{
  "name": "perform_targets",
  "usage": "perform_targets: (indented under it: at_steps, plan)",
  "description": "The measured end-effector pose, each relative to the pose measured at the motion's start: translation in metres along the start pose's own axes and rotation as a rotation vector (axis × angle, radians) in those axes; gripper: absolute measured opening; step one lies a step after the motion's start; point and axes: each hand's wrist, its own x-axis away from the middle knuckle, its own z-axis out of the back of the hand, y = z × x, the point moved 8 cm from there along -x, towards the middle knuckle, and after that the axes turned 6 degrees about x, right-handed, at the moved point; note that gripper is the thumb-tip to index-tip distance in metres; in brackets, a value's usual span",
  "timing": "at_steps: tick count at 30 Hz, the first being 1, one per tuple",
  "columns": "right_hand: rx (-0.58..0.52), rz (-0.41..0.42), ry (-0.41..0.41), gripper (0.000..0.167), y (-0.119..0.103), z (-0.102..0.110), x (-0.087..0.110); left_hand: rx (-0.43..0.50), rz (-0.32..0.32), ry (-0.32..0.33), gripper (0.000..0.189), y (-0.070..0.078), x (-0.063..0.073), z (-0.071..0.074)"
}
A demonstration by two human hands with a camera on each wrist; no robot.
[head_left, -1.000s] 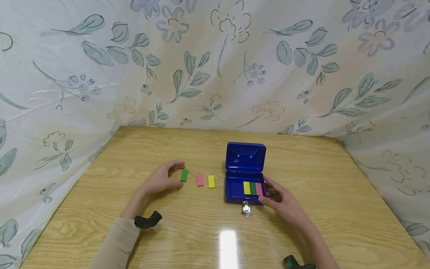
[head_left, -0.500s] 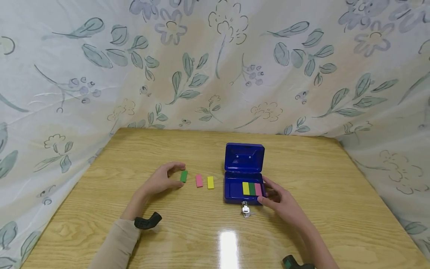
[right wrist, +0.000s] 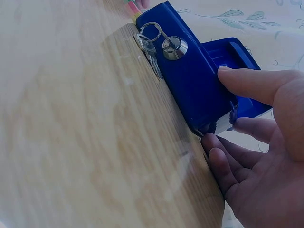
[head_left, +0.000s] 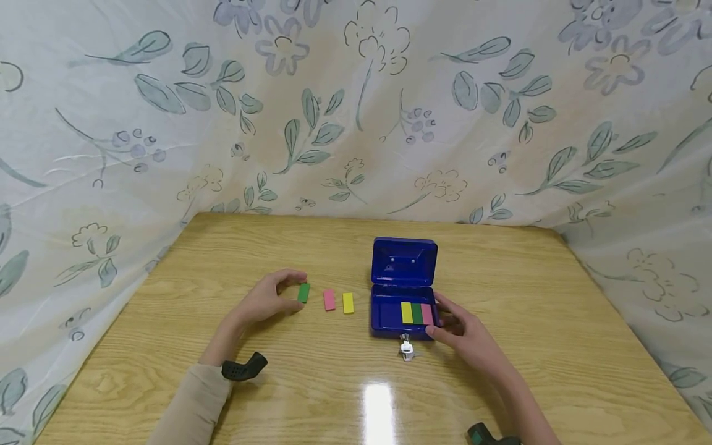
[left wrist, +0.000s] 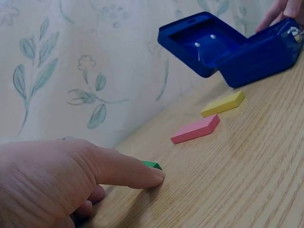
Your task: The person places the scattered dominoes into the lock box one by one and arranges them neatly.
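My left hand (head_left: 264,298) has its thumb and fingers at the two ends of a flat green block (head_left: 303,293) lying on the table, in a pinch. In the left wrist view the thumb hides most of this green block (left wrist: 152,165). To its right lie a pink block (head_left: 329,300) and a yellow block (head_left: 348,303). A dark blue cash box (head_left: 384,312) stands with its lid (head_left: 405,262) up. Inside, a yellow, a green and a pink block sit side by side at the right. My right hand (head_left: 467,337) grips the box's right side, thumb on the rim.
A ring of keys (right wrist: 148,42) hangs from the lock (right wrist: 175,48) at the box's front. The wooden table (head_left: 311,383) reaches back to a flowered cloth (head_left: 345,111), which also hangs at both sides. Each wrist wears a black strap mount (head_left: 245,367).
The whole view shifts slightly as the head moves. Neither hand, the blocks nor the box visibly moves on the table.
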Motion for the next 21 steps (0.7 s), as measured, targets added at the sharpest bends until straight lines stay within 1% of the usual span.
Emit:
perform_targets:
  at_steps: [4,9,13,17,21]
  plan:
    - [-0.004,-0.002,-0.001,0.071,0.0008,-0.0005,0.0003,-0.037,-0.001,0.005,0.060,-0.0005,0.0004,0.0011]
    - [-0.002,0.001,-0.001,0.072,0.0014,-0.0006,0.0002,-0.059,0.004,0.014,0.059,0.0005,0.0030,0.0017]
    - [0.001,0.002,0.003,0.072,0.0024,-0.0005,-0.0003,-0.067,0.010,0.016,0.059,0.0014,0.0044,0.0017]
    - [-0.003,-0.007,0.006,0.072,0.0040,-0.0007,-0.0008,-0.068,-0.007,0.018,0.058,0.0016,0.0037,0.0015]
    - [0.002,-0.015,0.007,0.071,0.0049,-0.0016,-0.0011,-0.061,-0.007,0.023,0.058,0.0007,0.0034,0.0012]
